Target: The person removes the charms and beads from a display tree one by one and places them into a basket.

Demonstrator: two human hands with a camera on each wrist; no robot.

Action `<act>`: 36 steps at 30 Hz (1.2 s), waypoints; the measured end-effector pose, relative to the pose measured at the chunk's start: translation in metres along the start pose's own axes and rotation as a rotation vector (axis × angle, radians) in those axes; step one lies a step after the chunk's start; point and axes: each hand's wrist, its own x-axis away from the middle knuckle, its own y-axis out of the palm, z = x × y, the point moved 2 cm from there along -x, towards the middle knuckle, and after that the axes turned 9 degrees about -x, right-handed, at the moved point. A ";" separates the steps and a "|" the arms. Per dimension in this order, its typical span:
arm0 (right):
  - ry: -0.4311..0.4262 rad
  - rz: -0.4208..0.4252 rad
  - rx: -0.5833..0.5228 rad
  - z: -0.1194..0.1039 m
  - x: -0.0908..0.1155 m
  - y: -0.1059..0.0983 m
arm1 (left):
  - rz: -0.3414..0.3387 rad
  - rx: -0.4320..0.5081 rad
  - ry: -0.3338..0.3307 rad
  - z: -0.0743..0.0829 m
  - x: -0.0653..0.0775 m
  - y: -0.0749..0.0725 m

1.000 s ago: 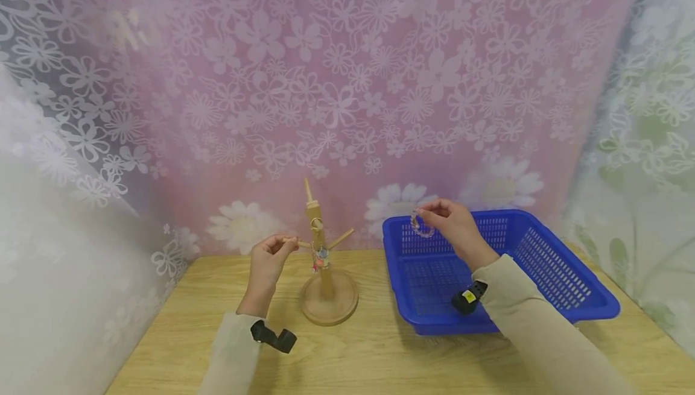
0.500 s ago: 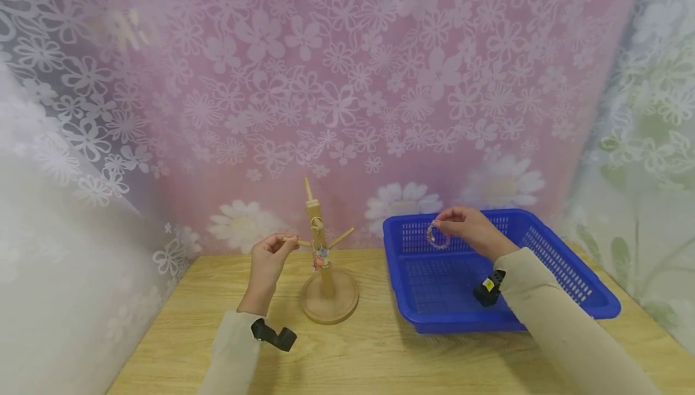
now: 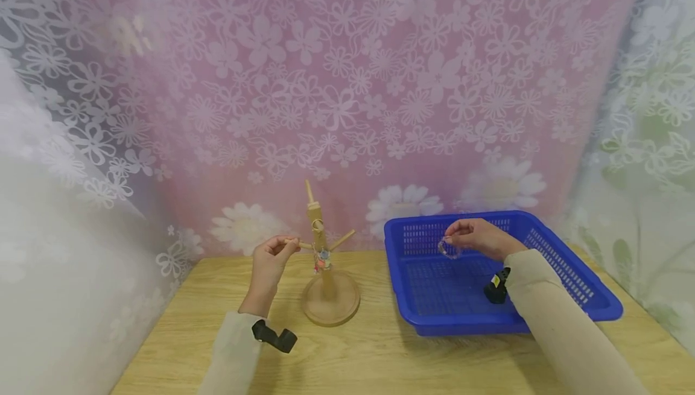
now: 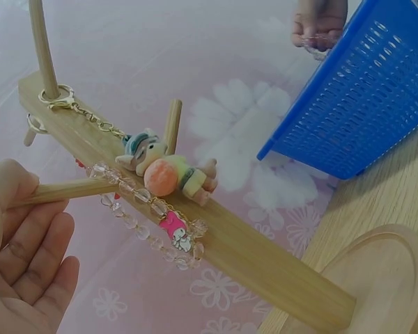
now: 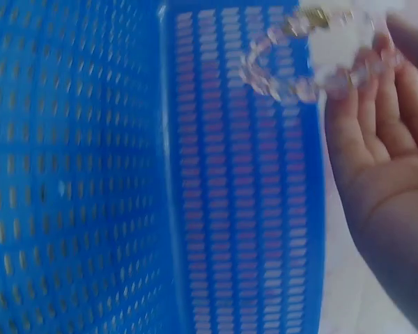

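Floral cloth (image 3: 336, 111), mostly pink with white blossoms, closes off the rear; before it lies a wood-grain desk (image 3: 358, 362), carrying a wooden stand (image 3: 331, 306) near the middle and a blue slatted basket (image 3: 399, 292) to its right, the two set apart.

Left hand (image 3: 266, 268): thumb and fingers pinch the outer end of one peg (image 4: 73, 191) of the stand; the remaining fingers are loosely bent. Right hand (image 3: 480, 238): fingers pinch a bracelet (image 5: 304, 90) of clear and pinkish beads by its edge; the bracelet hangs over the basket, near the back wall; whether it dips below the rim cannot be told; the right wrist view is blurred.

Stand: post upright on a round base; a second bracelet (image 4: 143, 195), likewise clear-beaded, hangs at the root of the pinched peg, with a pink charm (image 4: 171, 223) and a silver charm (image 4: 182, 240) at its lower part; a capped figure (image 4: 160, 170) with an orange-pink ball rests against the post, joined by a gold chain (image 4: 90, 115) to a ring round the upper peg (image 4: 45, 49); another peg (image 3: 343, 238) slants out on the basket side.

Both forearms wear beige sleeves (image 3: 564, 316); a black device (image 3: 277, 336) is strapped at each wrist.
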 end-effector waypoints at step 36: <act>0.110 -0.050 -0.070 0.033 0.015 -0.021 | -0.023 0.018 0.003 0.000 -0.001 0.000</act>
